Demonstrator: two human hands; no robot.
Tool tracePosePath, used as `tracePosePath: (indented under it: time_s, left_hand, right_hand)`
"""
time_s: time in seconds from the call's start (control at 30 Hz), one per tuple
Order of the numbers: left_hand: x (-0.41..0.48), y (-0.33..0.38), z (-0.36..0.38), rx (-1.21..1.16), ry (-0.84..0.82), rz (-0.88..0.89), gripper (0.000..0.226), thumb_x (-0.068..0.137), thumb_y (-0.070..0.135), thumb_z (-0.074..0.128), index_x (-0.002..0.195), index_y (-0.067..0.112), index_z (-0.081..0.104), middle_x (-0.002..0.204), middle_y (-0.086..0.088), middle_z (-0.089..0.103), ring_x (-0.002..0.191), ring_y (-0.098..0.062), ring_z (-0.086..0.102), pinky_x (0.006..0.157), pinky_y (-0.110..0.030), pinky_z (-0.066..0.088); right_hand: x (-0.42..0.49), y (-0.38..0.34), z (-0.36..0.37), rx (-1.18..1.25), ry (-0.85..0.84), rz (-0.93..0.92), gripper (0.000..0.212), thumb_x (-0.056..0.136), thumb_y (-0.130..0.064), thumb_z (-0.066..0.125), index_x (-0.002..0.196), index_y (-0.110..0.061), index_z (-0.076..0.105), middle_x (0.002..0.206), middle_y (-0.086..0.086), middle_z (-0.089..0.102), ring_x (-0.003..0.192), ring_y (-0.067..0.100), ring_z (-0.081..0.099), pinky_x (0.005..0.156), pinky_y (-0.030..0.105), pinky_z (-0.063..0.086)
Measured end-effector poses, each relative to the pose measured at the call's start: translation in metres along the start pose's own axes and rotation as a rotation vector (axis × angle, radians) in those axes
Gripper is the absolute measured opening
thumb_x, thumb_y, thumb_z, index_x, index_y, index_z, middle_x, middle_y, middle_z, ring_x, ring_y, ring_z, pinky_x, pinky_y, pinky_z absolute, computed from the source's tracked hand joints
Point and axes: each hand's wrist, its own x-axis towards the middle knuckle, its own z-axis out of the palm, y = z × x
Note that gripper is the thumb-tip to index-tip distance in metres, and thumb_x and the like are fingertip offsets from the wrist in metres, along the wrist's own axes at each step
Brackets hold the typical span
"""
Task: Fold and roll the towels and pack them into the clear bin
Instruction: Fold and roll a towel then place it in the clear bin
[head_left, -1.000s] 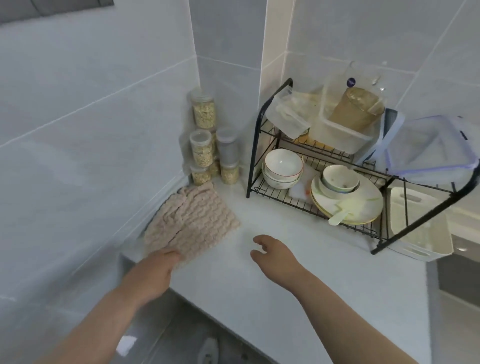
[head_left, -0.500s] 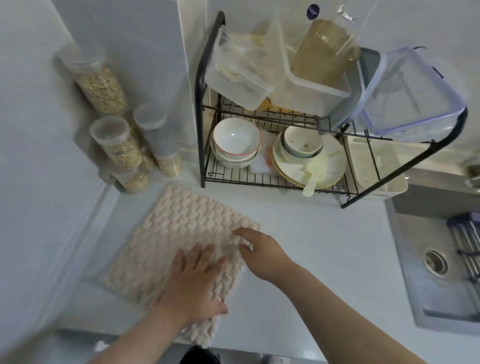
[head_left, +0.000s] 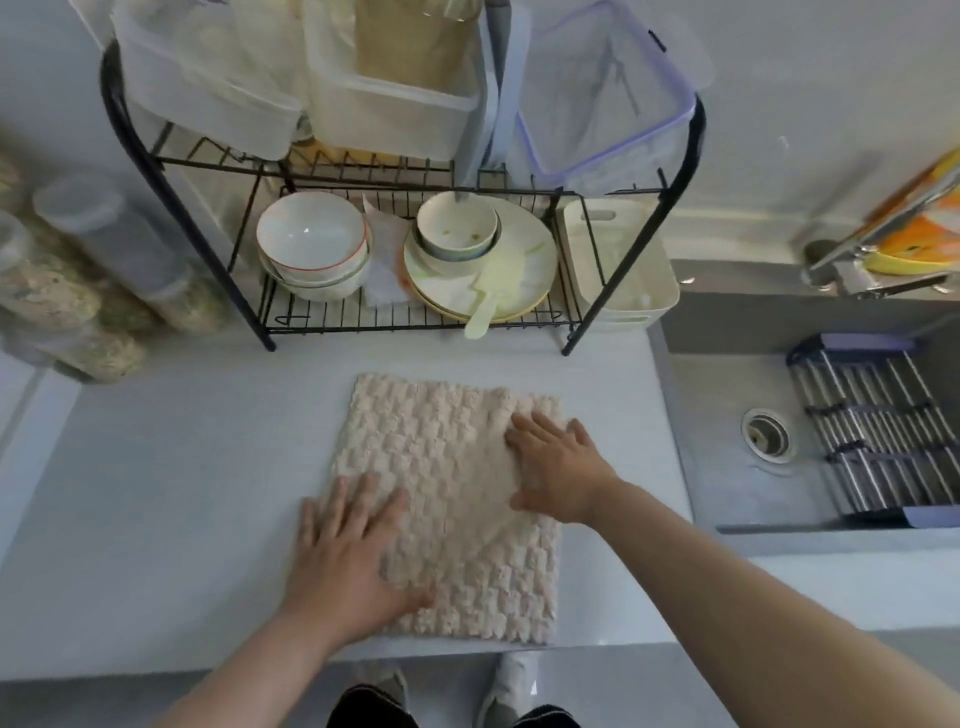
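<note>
The person is wearing dark trousers (head_left: 371, 709) and pale shoes (head_left: 511, 678), partly showing at the bottom edge. The left hand (head_left: 348, 551), right hand (head_left: 558, 467) and both forearms (head_left: 727, 587) are going uncovered.

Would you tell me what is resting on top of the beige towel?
The left hand and the right hand lie flat on the towel, fingers spread. The countertop under it is hidden.
</note>
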Motion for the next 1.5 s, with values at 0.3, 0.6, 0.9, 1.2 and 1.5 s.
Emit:
tracePosePath:
  time_s: [0.3, 0.6, 0.9, 1.2, 1.5]
  left_hand:
    - [0.020, 0.080, -0.014, -0.057, 0.034, -0.179, 0.118, 0.060, 0.094, 0.031, 0.152, 0.026, 0.003, 0.161, -0.013, -0.007, 0.146, -0.036, -0.013, 0.112, -0.058, -0.010]
    - [0.147, -0.024, -0.079, -0.269, 0.242, -0.009, 0.043, 0.093, 0.017, 0.056, 0.135, 0.016, 0.051, 0.130, -0.007, 0.048, 0.112, -0.030, 0.052, 0.093, -0.037, 0.043]
    - [0.126, -0.016, -0.103, -0.438, 0.244, -0.048, 0.020, 0.080, 0.007, 0.062, 0.071, 0.020, 0.051, 0.074, -0.006, 0.058, 0.068, -0.030, 0.057, 0.055, -0.034, 0.043]
    - [0.020, -0.037, -0.061, -0.586, 0.127, 0.011, 0.025, 0.074, -0.002, 0.058, 0.065, 0.020, 0.050, 0.112, -0.003, 0.065, 0.102, -0.019, 0.060, 0.076, -0.025, 0.042]
    - [-0.025, -0.038, -0.003, -0.301, -0.005, 0.120, 0.023, 0.075, 0.002, 0.058, 0.070, 0.018, 0.043, 0.143, 0.023, 0.029, 0.125, -0.004, 0.043, 0.088, -0.021, 0.041]
  right_hand:
    - [0.007, 0.047, -0.011, -0.035, 0.038, -0.050, 0.084, 0.082, -0.061, 0.059, 0.151, -0.031, 0.021, 0.163, -0.007, 0.001, 0.150, 0.021, -0.006, 0.119, 0.054, -0.003]
    - [0.051, 0.062, -0.040, 0.236, 0.242, 0.303, 0.032, 0.089, -0.020, 0.049, 0.120, -0.011, 0.054, 0.119, 0.010, 0.047, 0.101, 0.032, 0.058, 0.081, 0.036, 0.051]
    - [0.027, 0.064, -0.055, 0.364, 0.417, 0.215, 0.006, 0.089, -0.016, 0.053, 0.095, -0.014, 0.054, 0.089, 0.006, 0.060, 0.079, 0.030, 0.056, 0.061, 0.031, 0.043]
    - [-0.082, 0.046, 0.030, 0.465, 0.488, -0.120, 0.021, 0.076, 0.000, 0.072, 0.088, -0.016, 0.075, 0.093, -0.009, 0.064, 0.078, 0.000, 0.057, 0.077, 0.017, 0.051]
    - [-0.114, 0.048, 0.068, 0.332, 0.316, -0.125, 0.018, 0.078, -0.011, 0.069, 0.089, -0.023, 0.078, 0.105, -0.009, 0.067, 0.085, 0.010, 0.066, 0.076, 0.011, 0.042]
